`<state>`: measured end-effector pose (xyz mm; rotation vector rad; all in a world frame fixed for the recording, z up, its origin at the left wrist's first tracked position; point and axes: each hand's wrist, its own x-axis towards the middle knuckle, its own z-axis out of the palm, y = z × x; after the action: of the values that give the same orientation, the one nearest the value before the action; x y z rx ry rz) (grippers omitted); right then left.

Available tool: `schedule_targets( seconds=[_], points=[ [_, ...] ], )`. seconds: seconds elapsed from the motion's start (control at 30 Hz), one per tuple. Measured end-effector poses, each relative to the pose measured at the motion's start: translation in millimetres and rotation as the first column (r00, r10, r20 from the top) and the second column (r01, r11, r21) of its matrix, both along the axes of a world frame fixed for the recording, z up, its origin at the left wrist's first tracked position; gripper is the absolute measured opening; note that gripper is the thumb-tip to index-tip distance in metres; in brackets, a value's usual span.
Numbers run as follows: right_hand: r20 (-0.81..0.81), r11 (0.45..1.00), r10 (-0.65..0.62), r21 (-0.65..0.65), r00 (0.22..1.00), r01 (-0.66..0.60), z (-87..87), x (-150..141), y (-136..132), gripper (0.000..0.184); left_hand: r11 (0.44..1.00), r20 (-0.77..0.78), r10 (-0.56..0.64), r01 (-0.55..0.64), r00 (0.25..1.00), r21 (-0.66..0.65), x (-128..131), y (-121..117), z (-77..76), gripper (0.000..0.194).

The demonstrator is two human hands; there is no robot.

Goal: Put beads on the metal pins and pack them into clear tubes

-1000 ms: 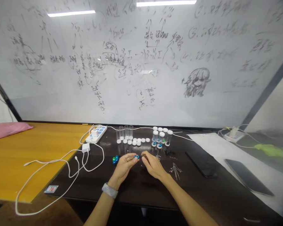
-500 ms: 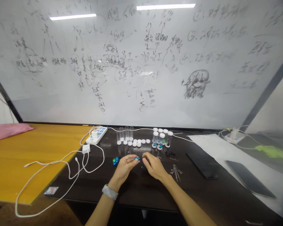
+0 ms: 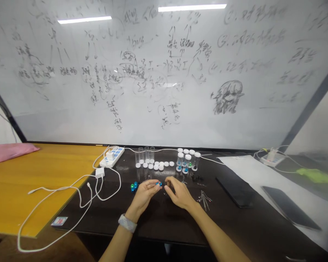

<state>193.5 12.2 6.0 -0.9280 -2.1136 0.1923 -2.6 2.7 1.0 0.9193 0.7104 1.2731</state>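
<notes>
My left hand (image 3: 144,194) pinches a small shiny blue part (image 3: 159,184) between thumb and fingertips above the dark table. Close by on the right, the thumb and index finger of my right hand (image 3: 179,193) are closed around a small dark piece (image 3: 165,184), too tiny to name, at the blue part's end. Several shiny green and blue parts (image 3: 133,187) lie left of my left hand. To the right of my right hand are thin metal tools (image 3: 204,199) with coloured tips and a little heap of black pieces (image 3: 197,178).
Clear tubes (image 3: 147,155) stand at the back beside white caps (image 3: 161,167). Capped tubes (image 3: 187,163) with blue and green parts stand further right. A power strip (image 3: 112,157) with white cables (image 3: 79,177) is at left; a black tablet-like slab (image 3: 233,192) and a phone (image 3: 289,206) lie at right.
Both hands stay almost in place, with the fingers shifting only very slightly around the blue part and the dark piece.
</notes>
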Motion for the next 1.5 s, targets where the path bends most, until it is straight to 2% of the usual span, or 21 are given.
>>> schedule_targets(
  seconds=[0.1, 0.23, 0.37, 0.5, 0.7, 0.83, 0.93, 1.17, 1.23, 1.37, 1.5],
  points=[
    [0.045, 0.999, 0.019, 0.027, 0.999, -0.020, -1.3, -1.0, 0.8, 0.015, 1.000, 0.008, -0.002, 0.002, 1.000, -0.009, 0.8, -1.0, 1.6, 0.036],
    [0.052, 1.000, -0.021, 0.008, 0.998, 0.020, -4.9, -4.7, 3.7, 0.032, 1.000, -0.007, 0.002, -0.002, 1.000, -0.013, 1.3, -1.5, 2.3, 0.036],
    [0.005, 1.000, -0.009, -0.021, 1.000, 0.009, -0.5, -1.5, 0.0, 0.014, 1.000, -0.003, 0.014, -0.014, 1.000, -0.015, 1.1, -0.7, 2.1, 0.035],
    [0.031, 0.999, 0.033, 0.003, 0.999, -0.033, 0.3, -1.5, -1.2, 0.013, 1.000, -0.001, 0.012, -0.012, 1.000, -0.013, 1.7, -1.1, 3.4, 0.034],
    [0.042, 0.999, -0.027, -0.038, 0.999, 0.029, -6.6, -8.2, 4.8, 0.035, 1.000, -0.020, 0.013, -0.013, 1.000, -0.005, 2.3, -3.6, 6.8, 0.035],
    [0.009, 0.998, -0.002, -0.063, 1.000, 0.003, -0.2, -3.7, -0.5, 0.015, 1.000, -0.014, 0.018, -0.019, 1.000, -0.010, 0.9, -2.5, 5.2, 0.036],
    [0.015, 0.999, 0.030, -0.036, 0.999, -0.029, 0.9, -2.9, -2.1, 0.013, 1.000, -0.002, 0.005, -0.005, 1.000, -0.009, 0.0, -0.9, 2.8, 0.037],
    [0.010, 0.997, -0.014, -0.079, 1.000, 0.015, -10.3, -10.8, 6.4, 0.040, 1.000, -0.026, 0.004, -0.004, 1.000, 0.008, 0.4, -0.8, 2.6, 0.037],
    [-0.011, 0.996, -0.022, -0.087, 1.000, 0.021, -7.1, -8.9, 4.1, 0.036, 1.000, -0.024, 0.008, -0.008, 1.000, 0.008, 0.3, -0.9, 2.9, 0.037],
    [-0.026, 0.997, 0.022, -0.068, 0.999, -0.024, 1.6, -3.6, -3.0, 0.015, 1.000, -0.004, 0.010, -0.010, 1.000, 0.000, -0.5, -0.5, 2.4, 0.036],
    [-0.008, 0.999, 0.031, -0.044, 0.999, -0.032, -2.7, -6.3, 0.1, 0.022, 1.000, -0.016, -0.003, 0.003, 1.000, 0.009, -0.5, -0.5, 1.7, 0.037]
  ],
)
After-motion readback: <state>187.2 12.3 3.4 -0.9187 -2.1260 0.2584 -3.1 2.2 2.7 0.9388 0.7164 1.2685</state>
